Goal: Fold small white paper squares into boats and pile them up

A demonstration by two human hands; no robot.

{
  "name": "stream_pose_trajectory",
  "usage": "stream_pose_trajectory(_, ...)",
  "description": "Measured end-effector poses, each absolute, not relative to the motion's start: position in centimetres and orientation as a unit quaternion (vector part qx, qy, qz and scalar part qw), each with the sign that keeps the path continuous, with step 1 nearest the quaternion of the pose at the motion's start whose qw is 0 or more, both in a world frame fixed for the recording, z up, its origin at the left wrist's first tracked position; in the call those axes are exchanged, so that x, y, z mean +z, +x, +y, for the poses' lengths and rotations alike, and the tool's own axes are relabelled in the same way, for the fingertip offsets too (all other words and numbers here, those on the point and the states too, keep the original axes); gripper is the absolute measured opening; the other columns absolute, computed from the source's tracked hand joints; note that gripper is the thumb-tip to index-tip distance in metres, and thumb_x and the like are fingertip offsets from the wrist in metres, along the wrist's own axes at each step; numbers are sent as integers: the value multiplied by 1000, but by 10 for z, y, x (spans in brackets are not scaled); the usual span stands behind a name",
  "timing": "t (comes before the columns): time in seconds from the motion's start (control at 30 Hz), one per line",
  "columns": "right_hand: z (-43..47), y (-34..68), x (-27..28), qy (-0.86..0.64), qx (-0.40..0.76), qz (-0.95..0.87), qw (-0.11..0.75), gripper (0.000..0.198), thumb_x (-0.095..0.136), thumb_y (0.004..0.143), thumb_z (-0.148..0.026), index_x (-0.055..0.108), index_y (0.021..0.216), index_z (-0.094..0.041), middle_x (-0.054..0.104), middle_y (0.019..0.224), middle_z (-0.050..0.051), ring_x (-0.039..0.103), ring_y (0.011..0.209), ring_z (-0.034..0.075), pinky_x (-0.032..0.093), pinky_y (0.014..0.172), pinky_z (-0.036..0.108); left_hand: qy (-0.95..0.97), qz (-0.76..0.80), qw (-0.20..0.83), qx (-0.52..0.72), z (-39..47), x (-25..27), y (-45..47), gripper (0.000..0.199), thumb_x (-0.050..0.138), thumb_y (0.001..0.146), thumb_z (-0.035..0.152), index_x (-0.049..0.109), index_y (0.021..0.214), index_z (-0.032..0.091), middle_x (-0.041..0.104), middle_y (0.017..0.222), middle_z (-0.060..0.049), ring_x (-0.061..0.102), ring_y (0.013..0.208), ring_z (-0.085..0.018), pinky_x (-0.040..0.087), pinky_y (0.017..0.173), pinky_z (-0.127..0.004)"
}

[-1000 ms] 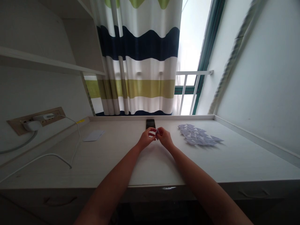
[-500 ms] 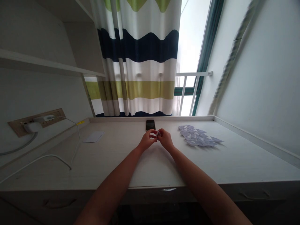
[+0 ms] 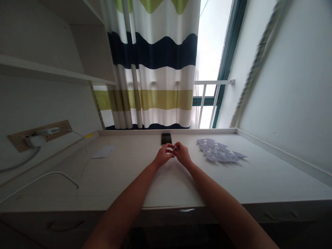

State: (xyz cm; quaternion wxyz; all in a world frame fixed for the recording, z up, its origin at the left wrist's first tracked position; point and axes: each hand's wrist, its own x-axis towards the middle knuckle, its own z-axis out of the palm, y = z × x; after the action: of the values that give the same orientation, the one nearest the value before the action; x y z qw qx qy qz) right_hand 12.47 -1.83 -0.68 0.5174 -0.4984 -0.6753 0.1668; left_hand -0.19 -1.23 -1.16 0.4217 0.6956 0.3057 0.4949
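Between my two hands, above the middle of the white desk, is a small folded piece of white paper (image 3: pixel 174 148). My left hand (image 3: pixel 163 154) pinches it from the left with curved fingers. From the right, my right hand (image 3: pixel 182 153) grips it too, its fingers closed and covering part of the paper. Just beyond my hands lies a dark phone (image 3: pixel 166 138). Off to the right, several folded paper triangles (image 3: pixel 219 151) lie spread in an overlapping pile. A few flat white sheets of paper (image 3: pixel 103 151) rest on the left of the desk.
A white cable (image 3: pixel 84 166) runs across the desk's left side from plugs in a wall socket (image 3: pixel 41 134). Low raised edging (image 3: pixel 137 132) borders the desk (image 3: pixel 124 180) at the back and sides. A striped curtain (image 3: pixel 155 79) hangs behind, and a shelf (image 3: pixel 57 72) juts out at upper left.
The view has shifted very slightly. Both hands stay in the same place, and the folded paper between the fingers has tilted a little.
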Motion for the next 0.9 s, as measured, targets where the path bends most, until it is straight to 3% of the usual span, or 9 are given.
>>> stream_pose_trajectory(0.47,-14,125,-9,-470,183,-678,535,3,50,64,-19,51,67,-19,54,63,-1,49,56,12,41,52,24,690,335,382,516,-11,-9,-3,22,58,64,12,55,86,15,56,91,-4,57,72,-12,53,58,-26)
stream_pose_trajectory(0.57,-14,125,-8,-445,197,-687,540,6,53,67,-23,53,72,-19,56,69,0,53,61,12,44,56,25,665,355,377,538,-9,-9,-5,17,54,66,11,56,83,15,57,85,-3,57,70,-12,53,56,-25)
stream_pose_trajectory(0.9,-15,125,-7,-374,314,-679,549,25,55,70,-38,54,87,-19,53,58,-3,52,52,11,45,52,25,602,339,435,578,-6,-6,-9,12,55,70,20,56,80,14,61,77,-3,60,69,-13,53,64,-32)
